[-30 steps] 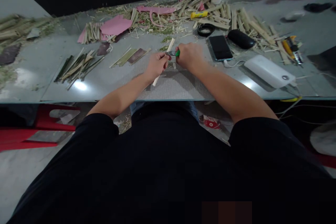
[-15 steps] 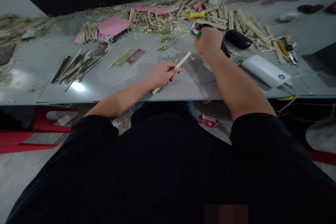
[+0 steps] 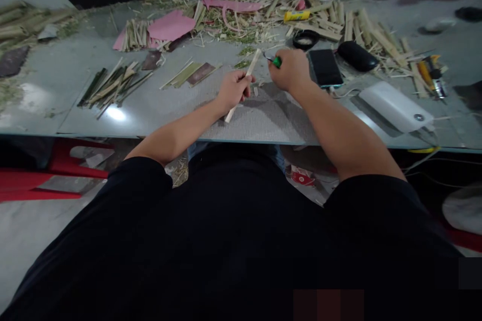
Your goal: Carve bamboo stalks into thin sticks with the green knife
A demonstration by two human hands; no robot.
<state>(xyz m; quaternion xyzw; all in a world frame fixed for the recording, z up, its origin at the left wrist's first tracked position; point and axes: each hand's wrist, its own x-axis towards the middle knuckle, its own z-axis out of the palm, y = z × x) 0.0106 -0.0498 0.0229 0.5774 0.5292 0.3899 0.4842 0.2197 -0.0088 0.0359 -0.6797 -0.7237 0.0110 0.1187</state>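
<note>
The right hand is coming back in from the far side of the desk, fist clenched around a green-handled knife, its blade now nearing the top of the pale bamboo strip. The left hand is gripping that strip mid-length, tilted over the desk's near edge, steeper than half a second ago. Another shaving stroke seems to be starting.

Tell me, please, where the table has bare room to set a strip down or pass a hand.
Bare table lies left of the dark strip bundle, and between that bundle and the left hand. The far edge is crowded with strips and pink paper; right of the right hand sit phone and power bank.
</note>
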